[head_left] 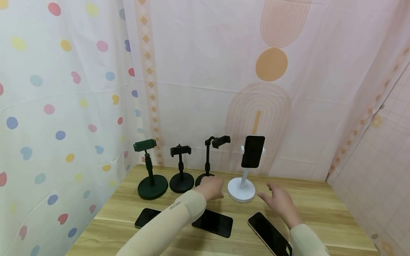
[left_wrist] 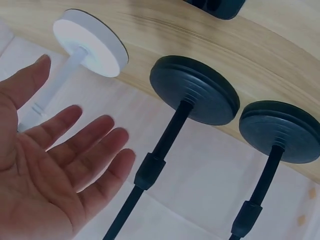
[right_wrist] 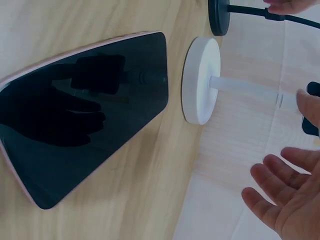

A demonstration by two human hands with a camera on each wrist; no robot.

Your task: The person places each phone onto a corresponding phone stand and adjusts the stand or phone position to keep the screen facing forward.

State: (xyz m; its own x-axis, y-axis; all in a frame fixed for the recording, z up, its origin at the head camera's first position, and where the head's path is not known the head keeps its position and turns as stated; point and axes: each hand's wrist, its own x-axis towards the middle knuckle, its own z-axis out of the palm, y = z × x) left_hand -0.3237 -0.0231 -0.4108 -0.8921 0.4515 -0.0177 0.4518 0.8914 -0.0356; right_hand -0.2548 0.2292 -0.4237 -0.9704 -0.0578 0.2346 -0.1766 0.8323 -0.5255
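Observation:
My left hand [head_left: 211, 188] is held over the table just in front of a tall black phone stand [head_left: 207, 156], overlapping its base in the head view. Its fingers are spread and hold nothing in the left wrist view. A white phone stand [head_left: 242, 188] rises between my hands, with a black-screened phone [head_left: 253, 152] upright in its clamp. To the right of that stand is my right hand [head_left: 282, 202], empty, with thumb and fingers apart. Below it lies a phone [head_left: 269, 233], screen up. Another phone [head_left: 214, 223] lies beneath my left wrist, partly covered by the sleeve.
At the left back stand a dark green phone stand [head_left: 152, 186] and a shorter black one [head_left: 181, 182], both with unoccupied clamps. A third phone [head_left: 146, 216] lies at the left, partly behind my left sleeve. Patterned curtains [head_left: 192, 106] hang close behind the wooden table [head_left: 320, 202].

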